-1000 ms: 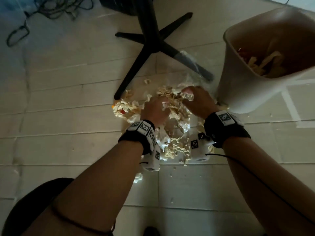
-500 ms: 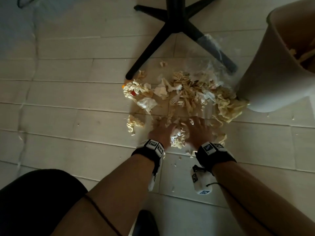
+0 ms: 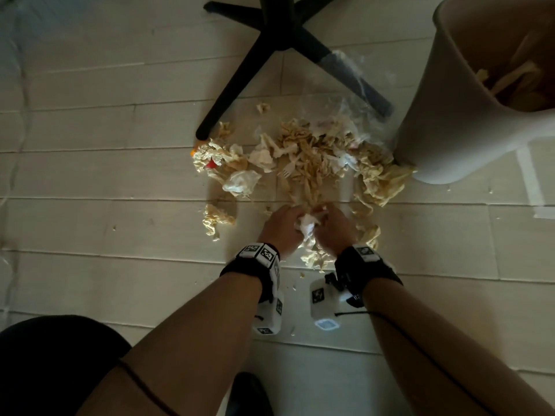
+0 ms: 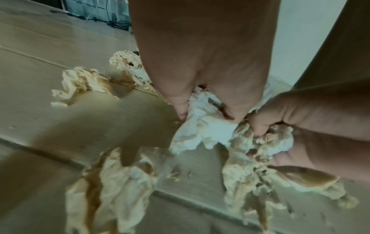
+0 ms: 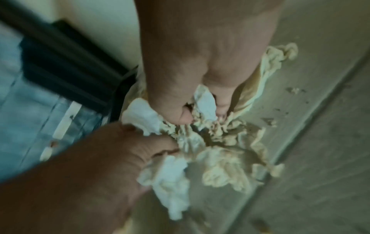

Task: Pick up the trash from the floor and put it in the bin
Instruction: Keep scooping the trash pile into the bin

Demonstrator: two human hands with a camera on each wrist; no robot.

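Observation:
Crumpled beige and white paper trash point(image 3: 315, 157) lies spread over the pale plank floor. A beige bin point(image 3: 450, 115) stands at the right, touching the pile, with paper inside. At the pile's near edge my left hand point(image 3: 292, 219) and right hand point(image 3: 326, 217) are pressed together, both gripping one clump of crumpled paper point(image 3: 307, 226). In the left wrist view the left hand's fingers point(image 4: 230, 114) dig into the white wad point(image 4: 210, 131), with the right hand point(image 4: 266, 128) beside it. The right wrist view shows the right hand point(image 5: 200, 117) curled on the same clump point(image 5: 202, 142).
A black chair base point(image 3: 240, 94) spreads its legs behind the pile, and one leg runs toward the bin under clear plastic film point(image 3: 345, 109). A white fork point(image 3: 286, 169) lies among the paper. A loose wad point(image 3: 214, 220) sits to the left. My knee point(image 3: 45, 355) is at the lower left.
Both hands drew back from the middle of the pile to its near edge and closed together on a clump. The head view tilted, so the bin sits further right.

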